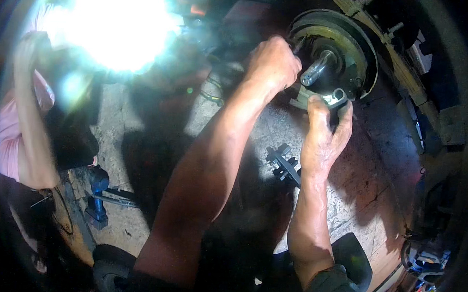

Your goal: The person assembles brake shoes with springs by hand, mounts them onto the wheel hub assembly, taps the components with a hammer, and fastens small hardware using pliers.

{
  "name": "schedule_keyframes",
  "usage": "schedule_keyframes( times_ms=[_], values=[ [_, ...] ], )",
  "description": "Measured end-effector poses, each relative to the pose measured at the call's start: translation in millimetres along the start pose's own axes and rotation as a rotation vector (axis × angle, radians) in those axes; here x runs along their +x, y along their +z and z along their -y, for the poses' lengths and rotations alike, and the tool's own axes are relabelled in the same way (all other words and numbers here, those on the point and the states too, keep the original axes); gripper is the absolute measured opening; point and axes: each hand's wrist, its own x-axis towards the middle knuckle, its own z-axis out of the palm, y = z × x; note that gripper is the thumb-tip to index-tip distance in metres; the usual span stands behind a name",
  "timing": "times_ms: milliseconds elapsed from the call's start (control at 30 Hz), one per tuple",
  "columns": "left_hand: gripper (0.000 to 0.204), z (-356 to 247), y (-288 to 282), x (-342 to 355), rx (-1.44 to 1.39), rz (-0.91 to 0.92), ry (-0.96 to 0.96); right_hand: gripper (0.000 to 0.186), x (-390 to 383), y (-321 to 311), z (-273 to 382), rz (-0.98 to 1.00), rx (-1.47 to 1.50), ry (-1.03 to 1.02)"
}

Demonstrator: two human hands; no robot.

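Note:
A round brake assembly (362, 57) with a spindle (316, 71) sticking out of its middle is at the upper right. My left hand (274, 64) is closed at its left side, beside the spindle; what its fingers grip is hidden. My right hand (326, 126) grips a curved metal piece with a round ring end (337, 97) just below the spindle, thumb and fingers on it. The rest of that piece is partly hidden by my fingers and shadow.
A co-worker (28, 137) in pink is at the left, near a glaring bright light (114, 23). A cordless tool (98, 195) lies lower left. Black parts (280, 163) lie on the floor below the assembly. A long beam (407, 75) runs along the right, above cluttered items (427, 264).

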Motion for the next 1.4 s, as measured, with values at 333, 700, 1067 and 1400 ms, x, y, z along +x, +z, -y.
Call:
schedule_keyframes(
  times_ms=[333, 700, 1067, 1400],
  values=[
    [0.021, 9.3, 2.3, 29.9, 0.067, 0.271, -0.032, 0.030, 7.3, 9.0, 0.6, 0.058, 0.191, -0.117],
    [0.024, 5.1, 19.9, 8.3, -0.054, -0.009, -0.139, 0.035, 8.0, -3.1, -17.5, 0.091, 0.127, 0.065],
    [0.021, 36.2, 44.9, 18.5, -0.610, -0.093, -0.112, 0.031, 7.8, -1.2, -54.1, 0.106, 0.248, 0.042],
    [0.016, 56.1, 70.1, 35.0, -0.381, -0.248, 0.366, 0.047, 14.5, -6.6, -67.4, 0.078, 0.089, -0.094]
  ],
)
